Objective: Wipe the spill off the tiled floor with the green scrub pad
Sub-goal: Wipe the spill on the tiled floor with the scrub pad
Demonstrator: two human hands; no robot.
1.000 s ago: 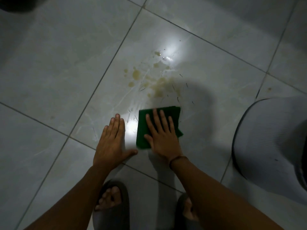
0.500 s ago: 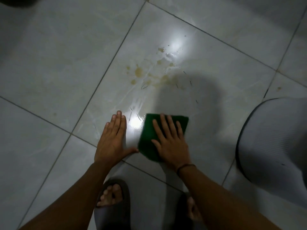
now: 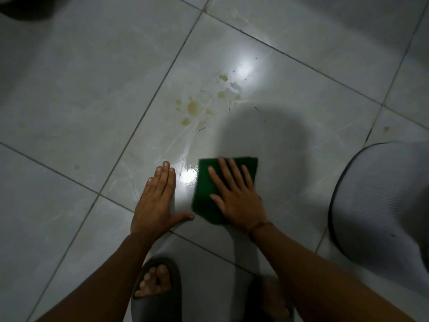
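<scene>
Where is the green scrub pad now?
In the head view, the green scrub pad lies flat on the tiled floor under the right hand, beside the left hand and nearer the person than the yellowish spill.

We note the green scrub pad (image 3: 204, 182), dark and rectangular, lying flat on the tiled floor (image 3: 69, 101), slightly askew, its near corner toward a grout line. The spill (image 3: 192, 108) sits well beyond it: yellowish-brown blotches and droplets scattered across the same glossy pale tile, with thin dark strands among them and wet streaks trailing toward the pad.
</scene>
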